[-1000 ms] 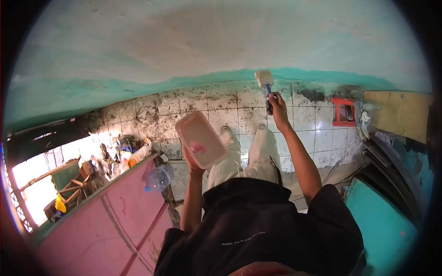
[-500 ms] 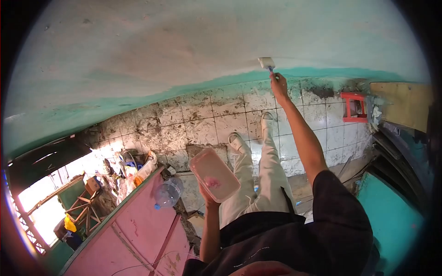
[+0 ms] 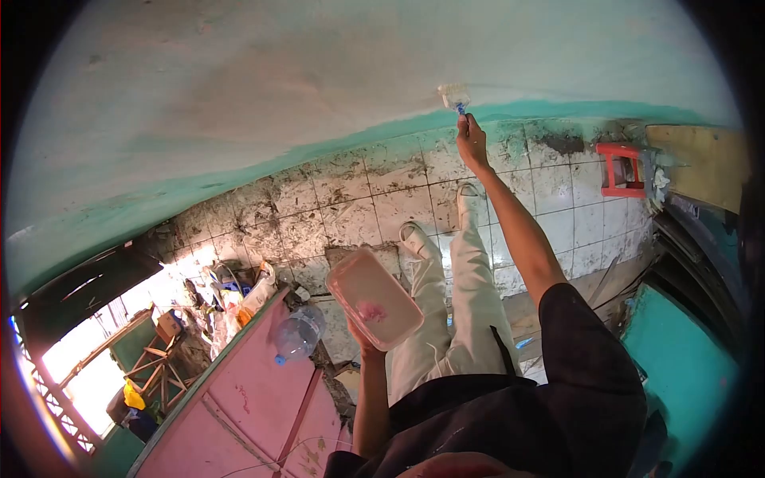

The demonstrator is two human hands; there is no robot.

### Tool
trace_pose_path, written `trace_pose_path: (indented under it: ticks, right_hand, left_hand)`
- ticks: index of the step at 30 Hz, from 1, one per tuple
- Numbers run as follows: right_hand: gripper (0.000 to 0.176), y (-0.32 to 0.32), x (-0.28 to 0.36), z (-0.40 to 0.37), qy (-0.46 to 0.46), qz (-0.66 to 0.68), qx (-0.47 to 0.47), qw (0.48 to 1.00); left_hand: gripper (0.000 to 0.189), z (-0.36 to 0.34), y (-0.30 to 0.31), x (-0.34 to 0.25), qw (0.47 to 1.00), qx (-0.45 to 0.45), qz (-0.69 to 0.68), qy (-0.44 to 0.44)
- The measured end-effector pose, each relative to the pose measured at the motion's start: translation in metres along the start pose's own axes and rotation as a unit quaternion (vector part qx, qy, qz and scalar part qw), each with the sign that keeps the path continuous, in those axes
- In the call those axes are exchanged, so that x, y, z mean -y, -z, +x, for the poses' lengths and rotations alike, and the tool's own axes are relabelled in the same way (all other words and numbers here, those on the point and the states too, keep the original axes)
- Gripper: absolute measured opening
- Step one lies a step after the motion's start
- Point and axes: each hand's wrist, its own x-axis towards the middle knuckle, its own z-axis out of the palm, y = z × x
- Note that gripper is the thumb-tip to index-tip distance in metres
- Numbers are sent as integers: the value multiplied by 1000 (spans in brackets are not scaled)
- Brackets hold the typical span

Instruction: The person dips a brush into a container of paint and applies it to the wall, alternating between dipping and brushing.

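Right hand (image 3: 472, 144), closed round a brush (image 3: 455, 96) at one o'clock, seems mid-stroke on the wall (image 3: 319, 72); left hand (image 3: 365, 341), fingers partly hidden, clasps a tub (image 3: 374, 296) at six, needing steady support.

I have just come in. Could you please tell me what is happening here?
A person stands facing a pale wall with a turquoise band along its bottom. The right hand holds a flat, pale-bristled paintbrush up at the wall, just above the band. The left hand holds a pinkish rectangular plastic container with a brighter pink patch inside. A clear plastic bottle with a blue cap lies to the left.
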Motion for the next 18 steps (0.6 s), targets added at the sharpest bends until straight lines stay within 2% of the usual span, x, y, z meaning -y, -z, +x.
trace_pose_path:
  ticks: [2,5,7,9,10,11,12,14,15,17,18]
  right_hand:
    - [42,-5,-28,-2,-40,-22,36,998]
    - [45,0,-44,-8,-53,-65,47,995]
    - [44,28,20,-21,-29,-59,22,998]
    - [41,59,77,-29,36,-35,-16,999]
    - [41,71,93,-29,39,-44,-14,998]
    - [40,81,105,-30,64,-21,-51,996]
    - [39,85,110,-27,90,3,-89,992]
    - [39,78,102,-22,127,-29,-106,986]
    - [39,70,91,-17,157,-50,-124,979]
    - [39,46,40,-5,147,-65,-93,983]
    - [39,32,10,1,107,-78,-49,990]
  left_hand:
    - [44,1,8,1,999,-4,38,-32]
    - [45,10,27,7,999,20,24,-35]
    - [44,5,15,5,998,11,51,-38]
    - [44,14,16,10,997,3,71,-42]
    - [45,25,31,15,997,66,32,-26]
    - [49,30,40,22,992,128,-7,-10]
    - [49,27,29,26,992,128,-15,-5]
    - [62,17,-1,28,970,174,-144,92]
    - [62,20,-1,33,969,172,-149,95]
    - [74,27,7,46,987,161,19,9]
    - [74,29,18,54,988,154,22,11]
